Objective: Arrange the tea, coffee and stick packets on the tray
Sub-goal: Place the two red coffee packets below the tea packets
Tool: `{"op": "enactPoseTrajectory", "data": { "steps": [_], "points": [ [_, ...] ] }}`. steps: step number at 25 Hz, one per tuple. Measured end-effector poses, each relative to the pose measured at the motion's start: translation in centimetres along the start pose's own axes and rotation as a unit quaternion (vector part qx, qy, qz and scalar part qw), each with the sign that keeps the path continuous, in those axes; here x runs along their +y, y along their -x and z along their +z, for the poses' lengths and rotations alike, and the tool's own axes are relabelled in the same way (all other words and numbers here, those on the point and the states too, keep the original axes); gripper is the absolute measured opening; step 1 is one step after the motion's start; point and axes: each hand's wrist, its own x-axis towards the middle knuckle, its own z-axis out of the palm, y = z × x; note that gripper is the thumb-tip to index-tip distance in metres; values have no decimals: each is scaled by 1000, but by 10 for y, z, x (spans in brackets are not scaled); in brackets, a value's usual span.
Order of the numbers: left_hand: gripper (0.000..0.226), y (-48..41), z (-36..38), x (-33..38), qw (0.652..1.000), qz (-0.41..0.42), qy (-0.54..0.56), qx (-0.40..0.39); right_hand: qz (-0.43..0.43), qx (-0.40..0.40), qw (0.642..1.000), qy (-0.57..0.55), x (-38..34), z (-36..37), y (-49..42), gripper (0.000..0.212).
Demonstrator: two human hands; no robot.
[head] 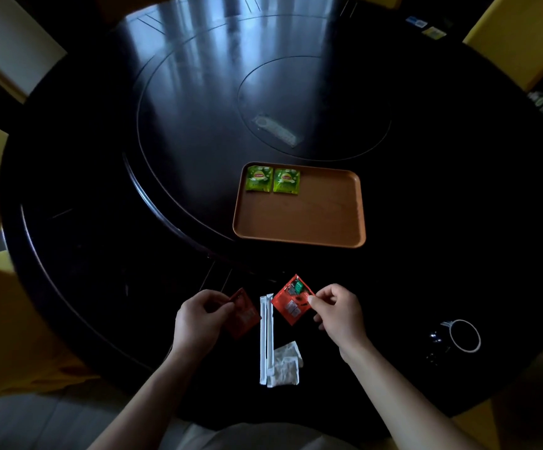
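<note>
**Tray and packets, part sorted**

Orange-brown rectangular plastic tray lying flat, with two green square tea packets sitting side by side in its far-left corner. Left hand pinching a red square coffee packet. Right hand pinching a second red coffee packet, tilted corner-up. Two long white stick packets lying parallel between them, and crumpled whitish sachets touching their near end.

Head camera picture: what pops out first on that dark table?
The orange-brown rectangular plastic tray glows near the middle of the dark round table, with two bright green square tea packets side by side in its far left corner. Nearer the person, the right-hand grip pinches a red square packet, the left-hand grip a second red packet, with long white stick packets between them.
</note>
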Motion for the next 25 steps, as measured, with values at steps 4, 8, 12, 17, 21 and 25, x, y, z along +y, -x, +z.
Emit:
{"op": "enactPoseTrajectory", "data": {
  "steps": [4, 8, 12, 17, 21, 25],
  "points": [
    [12, -17, 2, 24, 995, -16, 98, 13, -48, 31, 998, -27, -21, -5, -13, 18],
    [11, -38, 4, 49, 994, 29, 104, 10, -89, 48, 995, -22, -43, -13, -29, 18],
    [10, -77, 9, 88, 993, 93, 77, 13, -188, 99, 971, 111, -71, -25, -60, 21],
    [12, -124, 28, 125, 953, 289, -71, 54, -266, 139, 934, 192, -107, -31, -105, 19],
    [9, -143, 44, 123, 926, 327, -183, 44, -312, 152, 910, 226, -114, -27, -130, 16],
    [6, -143, 50, 99, 878, 379, -291, -10, -351, 56, 902, 245, -88, -15, -130, 10]
  ]
}}
